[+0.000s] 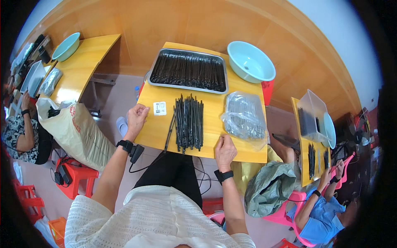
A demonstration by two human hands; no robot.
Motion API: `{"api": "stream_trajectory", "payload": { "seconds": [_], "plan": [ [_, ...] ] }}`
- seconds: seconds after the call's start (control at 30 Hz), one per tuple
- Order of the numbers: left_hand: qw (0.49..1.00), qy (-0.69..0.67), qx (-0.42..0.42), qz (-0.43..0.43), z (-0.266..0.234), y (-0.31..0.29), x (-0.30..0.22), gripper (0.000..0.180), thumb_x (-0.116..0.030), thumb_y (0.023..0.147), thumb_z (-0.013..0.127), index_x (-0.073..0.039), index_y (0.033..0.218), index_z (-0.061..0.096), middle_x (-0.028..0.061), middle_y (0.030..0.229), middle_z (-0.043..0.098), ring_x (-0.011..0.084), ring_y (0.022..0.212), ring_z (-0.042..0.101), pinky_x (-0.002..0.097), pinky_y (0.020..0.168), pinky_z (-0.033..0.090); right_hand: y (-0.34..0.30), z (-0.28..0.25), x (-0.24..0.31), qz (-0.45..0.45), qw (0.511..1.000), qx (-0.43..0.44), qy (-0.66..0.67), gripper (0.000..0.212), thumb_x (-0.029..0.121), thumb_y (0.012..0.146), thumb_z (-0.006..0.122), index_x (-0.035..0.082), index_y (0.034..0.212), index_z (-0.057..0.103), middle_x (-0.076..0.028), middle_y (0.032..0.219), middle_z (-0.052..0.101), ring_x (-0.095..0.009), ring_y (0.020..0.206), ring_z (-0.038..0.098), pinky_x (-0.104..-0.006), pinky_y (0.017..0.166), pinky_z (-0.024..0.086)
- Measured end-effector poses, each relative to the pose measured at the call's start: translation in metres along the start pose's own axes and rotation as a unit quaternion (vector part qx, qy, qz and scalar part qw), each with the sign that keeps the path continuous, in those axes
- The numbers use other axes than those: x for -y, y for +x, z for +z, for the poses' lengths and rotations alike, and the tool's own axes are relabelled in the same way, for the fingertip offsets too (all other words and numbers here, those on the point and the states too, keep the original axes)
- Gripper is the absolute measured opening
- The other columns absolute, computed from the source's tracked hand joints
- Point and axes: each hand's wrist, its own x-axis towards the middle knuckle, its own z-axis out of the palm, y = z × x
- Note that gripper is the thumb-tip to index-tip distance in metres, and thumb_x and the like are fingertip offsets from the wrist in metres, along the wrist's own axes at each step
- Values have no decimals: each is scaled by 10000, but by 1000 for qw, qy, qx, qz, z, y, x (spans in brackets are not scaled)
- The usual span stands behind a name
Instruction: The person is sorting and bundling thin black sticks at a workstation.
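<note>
A bundle of thin black rods (189,124) lies on the yellow table (157,140) in front of me, and a single black rod (169,131) leans apart at its left side. My left hand (137,118) is at the table's left edge, fingers curled together near a small white printed label (159,108); nothing shows in them. My right hand (225,151) rests at the near edge, right of the bundle, loosely closed with no object visible in it. Beside it lies a clear plastic bag (245,115) of similar pieces.
Behind the bundle sits a metal tray (188,87) filled with dark rods. A light blue basin (251,62) stands at the far right corner. A large sack (76,128) and red stool (76,177) are at left. People work at tables on both sides; a green sack (271,188) is at right.
</note>
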Motion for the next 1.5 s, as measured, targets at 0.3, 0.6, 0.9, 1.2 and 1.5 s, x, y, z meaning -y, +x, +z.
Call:
{"api": "stream_trajectory", "payload": {
  "seconds": [0.3,0.6,0.9,1.2,1.5],
  "plan": [
    [998,-51,-25,-4,1,-2,2,169,-140,804,624,-2,724,569,-19,534,506,39,427,449,192,388,358,-2,-1,2,-5,1000,6,-6,54,80,790,543,48,833,542,-150,721,578,-334,651,568,-415,571,438],
    [998,-61,-14,14,-1,-4,2,139,-132,826,595,-21,752,553,-15,550,509,31,408,437,171,368,326,-3,1,2,-20,1000,-1,5,65,71,790,534,40,841,562,-164,753,595,-346,670,572,-420,582,438],
    [996,-84,-15,4,1,-5,-1,139,-130,836,586,-20,760,547,-23,563,501,28,434,436,165,379,325,1,-17,-10,107,968,124,189,56,55,791,563,22,809,603,-103,636,566,-180,529,525,-286,519,412],
    [997,-73,-14,7,-4,-2,2,158,-140,816,614,-5,754,561,-3,577,520,40,459,460,181,392,369,62,-84,-65,103,990,-73,68,128,122,773,600,-1,786,634,-122,614,596,-184,566,568,-292,572,450],
    [997,-74,-13,9,0,-1,9,145,-144,827,597,-17,765,559,-10,577,515,42,430,446,178,374,330,86,-56,-76,90,991,46,-88,164,187,732,619,64,821,679,-145,752,647,-304,716,627,-386,656,486]
  ]
}}
